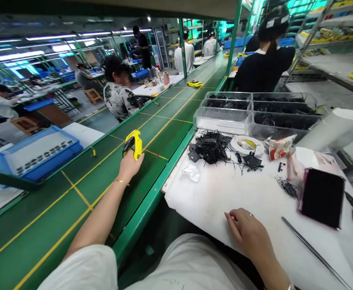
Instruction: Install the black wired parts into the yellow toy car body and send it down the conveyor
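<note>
Green conveyor belt (82, 189) runs along the left edge of the white desk (225, 193). Left hand (130, 164), its grip clenched on a yellow part (135, 143), is extended over the belt. Right hand (249, 231) lies empty, fingers loosely curled, at the desk's near edge. Black wired pieces (211, 147) are heaped toward the far edge, before clear trays (225, 117).

Yellow toy car body (133, 145) with a dark underside and windows is the piece you hold: small plastic shell, tipped up on its side, lifted just above the green conveyor belt (82, 189), beside a yellow lane line, left of the white worktable.
</note>
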### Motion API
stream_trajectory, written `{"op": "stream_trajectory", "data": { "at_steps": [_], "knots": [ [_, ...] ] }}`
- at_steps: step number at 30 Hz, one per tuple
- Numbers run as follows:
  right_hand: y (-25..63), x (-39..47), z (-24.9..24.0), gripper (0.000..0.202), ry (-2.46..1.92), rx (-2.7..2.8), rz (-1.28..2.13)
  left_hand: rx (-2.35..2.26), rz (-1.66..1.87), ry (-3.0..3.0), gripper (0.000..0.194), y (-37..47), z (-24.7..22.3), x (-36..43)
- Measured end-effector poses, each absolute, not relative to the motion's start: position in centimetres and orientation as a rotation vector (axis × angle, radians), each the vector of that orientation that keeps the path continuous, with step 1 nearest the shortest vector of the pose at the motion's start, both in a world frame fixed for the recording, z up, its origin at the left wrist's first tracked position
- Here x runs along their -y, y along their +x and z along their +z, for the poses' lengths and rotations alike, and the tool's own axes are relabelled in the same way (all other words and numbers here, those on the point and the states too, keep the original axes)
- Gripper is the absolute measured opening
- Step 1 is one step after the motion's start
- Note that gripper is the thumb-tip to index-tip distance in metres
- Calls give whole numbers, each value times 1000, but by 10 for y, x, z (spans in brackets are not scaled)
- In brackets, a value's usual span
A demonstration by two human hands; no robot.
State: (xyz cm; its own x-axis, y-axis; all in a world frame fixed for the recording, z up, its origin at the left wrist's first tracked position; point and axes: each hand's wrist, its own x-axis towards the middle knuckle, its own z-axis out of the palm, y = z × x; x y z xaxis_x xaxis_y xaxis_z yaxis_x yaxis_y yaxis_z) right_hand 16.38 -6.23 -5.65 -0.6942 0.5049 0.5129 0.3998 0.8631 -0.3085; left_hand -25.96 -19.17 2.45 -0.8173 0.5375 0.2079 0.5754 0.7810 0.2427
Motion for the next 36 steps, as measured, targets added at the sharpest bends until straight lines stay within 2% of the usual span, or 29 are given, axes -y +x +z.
{"op": "stream_trajectory", "data": {
  "at_steps": [7, 12, 17, 19, 21, 25, 29, 32, 36],
  "knots": [
    [165, 55, -72, 25, -712, 2502, 138, 2916, -167, -645, 49, -282, -13, 205],
    [161, 61, -32, 13, -961, 2791, 180, 2855, -22, -843, 60, -254, -1, 197],
    [125, 7, 17, 13, -1372, 2776, -4, 1958, -760, -2145, 34, -125, 22, 129],
    [111, -21, 26, 18, -1450, 2696, -58, 1530, -989, -2338, 27, -60, 23, 95],
    [103, -43, 29, 22, -1525, 2614, -89, 1300, -1096, -2364, 27, -10, 19, 60],
    [107, -63, 19, 19, -1630, 2465, -65, 1063, -1133, -2418, 24, 38, -3, 24],
    [120, -61, 4, 19, -1602, 2411, 9, 960, -1166, -2546, 30, 46, -27, 37],
    [124, -59, 1, 19, -1582, 2414, 72, 930, -1197, -2670, 30, 39, -27, 44],
    [125, -63, 2, 18, -1615, 2428, 175, 1195, -1090, -2595, 55, 26, -21, 33]
  ]
}}
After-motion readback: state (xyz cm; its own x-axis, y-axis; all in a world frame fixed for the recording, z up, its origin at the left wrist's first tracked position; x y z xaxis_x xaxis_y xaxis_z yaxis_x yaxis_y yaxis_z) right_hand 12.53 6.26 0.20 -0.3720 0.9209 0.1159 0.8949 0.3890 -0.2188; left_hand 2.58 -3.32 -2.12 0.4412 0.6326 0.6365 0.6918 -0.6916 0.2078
